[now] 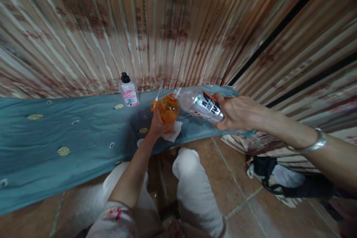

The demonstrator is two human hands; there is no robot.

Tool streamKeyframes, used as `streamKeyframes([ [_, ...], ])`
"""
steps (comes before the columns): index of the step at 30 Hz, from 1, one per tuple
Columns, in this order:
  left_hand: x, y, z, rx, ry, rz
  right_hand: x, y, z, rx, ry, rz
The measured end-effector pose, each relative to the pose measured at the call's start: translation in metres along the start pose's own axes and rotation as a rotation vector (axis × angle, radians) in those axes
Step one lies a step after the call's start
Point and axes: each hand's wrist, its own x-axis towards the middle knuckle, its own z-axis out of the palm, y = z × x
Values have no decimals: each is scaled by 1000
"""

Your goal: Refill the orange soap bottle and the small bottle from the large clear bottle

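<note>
My left hand (158, 124) is closed round a see-through orange bottle (169, 109) with a rounded body, held upright over the cloth-covered surface. My right hand (231, 111) grips a clear plastic bottle (205, 106) with a silver, black and orange label. That bottle is tilted, its mouth pointing left at the orange bottle's opening; whether the two touch I cannot tell. Just behind my left hand is an orange and white piece with a thin tube (158, 98), perhaps a pump top. A white tissue (173, 132) lies beneath the orange bottle.
A clear bottle with a black cap and pink label (129, 93) stands to the left. Near my left forearm sits a small white round item (140, 142). Blue-green patterned cloth (83, 126) covers the surface, with a pleated curtain (111, 33) behind. Dark and white fabric (279, 174) lies at the lower right.
</note>
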Motion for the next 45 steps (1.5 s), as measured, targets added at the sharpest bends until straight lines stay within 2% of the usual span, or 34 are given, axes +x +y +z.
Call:
streamKeyframes([
  [8, 0, 4, -2, 18, -3, 8, -1, -4, -5, -20, -57, 31],
  [19, 0, 2, -2, 18, -7, 14, -3, -5, -5, -6, -19, 20],
  [24, 0, 2, 1, 37, 25, 6, -4, -8, -7, -7, -31, 42],
  [34, 1, 6, -3, -10, -20, 25, -2, -5, -6, -7, -35, 34],
  [45, 0, 1, -1, 36, 4, 23, -2, -5, -4, 11, -30, 45],
])
